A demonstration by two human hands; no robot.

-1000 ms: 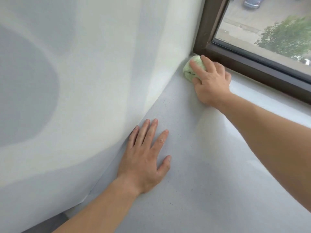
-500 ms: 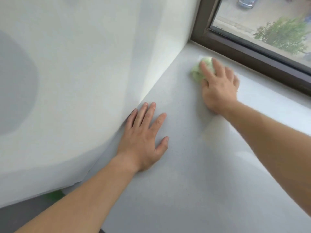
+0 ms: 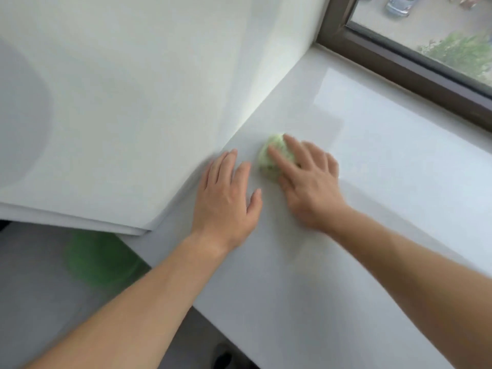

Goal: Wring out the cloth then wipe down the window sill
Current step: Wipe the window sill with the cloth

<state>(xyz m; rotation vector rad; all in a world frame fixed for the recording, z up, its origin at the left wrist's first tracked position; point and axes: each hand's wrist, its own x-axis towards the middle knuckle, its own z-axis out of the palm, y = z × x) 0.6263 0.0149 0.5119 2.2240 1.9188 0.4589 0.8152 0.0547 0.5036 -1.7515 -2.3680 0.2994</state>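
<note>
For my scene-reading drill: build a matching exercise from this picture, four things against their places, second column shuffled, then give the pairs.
1. pale green bunched cloth
2. left hand
3. dark brown window frame
4. blurred green round object

a. top right, along the far edge of the white window sill
b. lower left, below the sill
c. flat on the sill, holding nothing
d. on the sill, under the fingers of the right hand

Pairs: 1-d, 2-c, 3-a, 4-b.

Upstairs indoor room: white window sill [image 3: 386, 187], dark window frame [image 3: 399, 65] at upper right, parked car [image 3: 399, 5] and treetop [image 3: 463, 51] seen from above.
</note>
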